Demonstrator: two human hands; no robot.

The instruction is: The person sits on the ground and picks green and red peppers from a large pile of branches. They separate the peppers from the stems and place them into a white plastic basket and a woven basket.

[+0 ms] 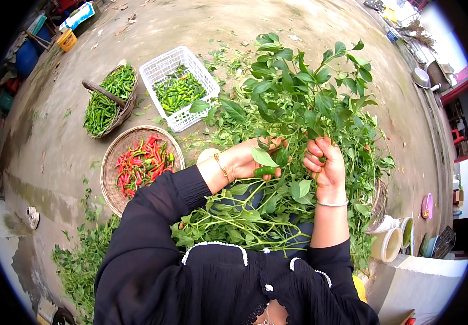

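Note:
My right hand (326, 160) is closed around the stem of a leafy chili pepper plant (315, 89), whose foliage spreads above it. My left hand (248, 158), with a gold bracelet at the wrist, reaches among the leaves; a green chili pepper (264, 170) lies against its fingers, which are partly hidden by leaves. More cut pepper branches (250, 219) lie across my lap. Left of my hands, a round wicker basket (110, 178) holds red and some green chilies. Beyond it are a white plastic crate (158, 101) and a handled wicker basket (130, 107), both with green chilies.
Loose leaves (234, 122) cover the concrete ground ahead, and a heap of plants (83, 252) lies at lower left. White buckets (387, 245) and a low wall (425, 272) are at right. A yellow bucket (67, 40) and blue barrels (26, 58) stand at upper left.

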